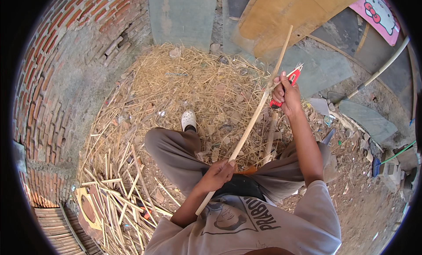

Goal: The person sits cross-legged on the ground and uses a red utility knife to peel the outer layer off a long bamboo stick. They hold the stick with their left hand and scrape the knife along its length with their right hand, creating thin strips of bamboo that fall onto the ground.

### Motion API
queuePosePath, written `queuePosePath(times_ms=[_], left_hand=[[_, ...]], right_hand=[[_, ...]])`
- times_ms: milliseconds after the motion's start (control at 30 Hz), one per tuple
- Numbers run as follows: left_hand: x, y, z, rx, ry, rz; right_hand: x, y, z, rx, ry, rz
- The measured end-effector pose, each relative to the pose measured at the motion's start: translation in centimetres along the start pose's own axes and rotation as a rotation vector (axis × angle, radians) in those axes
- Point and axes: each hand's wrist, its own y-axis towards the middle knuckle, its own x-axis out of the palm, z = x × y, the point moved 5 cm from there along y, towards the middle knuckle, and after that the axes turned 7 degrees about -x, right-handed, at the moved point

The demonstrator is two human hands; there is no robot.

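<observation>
A long pale stick (250, 126), which looks like split bamboo with a node near its upper part, slants from my lap up to the right. My left hand (217, 176) is closed round its lower part, close to my body. Higher up, my right hand (286, 96) grips a red utility knife (294, 75) right beside the stick's node. The knife's upper end points up and right, and a thin pale sliver lies along it. Whether the blade touches the stick is hidden by my fingers.
Straw-like shavings (193, 79) cover the ground ahead. A heap of split strips (125, 198) lies at left. Flat boards (299, 13) and grey sheets (184, 17) stand at the far side. A brick wall (48, 96) rises at left, and a pale pipe (387, 63) slants at right.
</observation>
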Motion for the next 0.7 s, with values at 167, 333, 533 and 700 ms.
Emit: queuePosePath(times_ms=[167, 333, 533, 700], left_hand=[[0.5, -0.2, 0.8, -0.028, -0.011, -0.015], [0.5, 0.2, 0.8, -0.028, 0.006, -0.056], [-2.2, -2.1, -0.4, 0.004, -0.458, 0.044], [-4.6, -3.2, -1.0, 0.145, -0.427, 0.317]], right_hand=[[-1.9, 0.9, -0.1, 0.222, 0.186, -0.04], [-2.5, 1.0, -2.2, 0.177, 0.221, -0.045], [-10.0, 4.3, -9.3, -0.252, 0.822, 0.318], [-16.3, 3.7, -9.4, -0.224, 0.169, 0.238]])
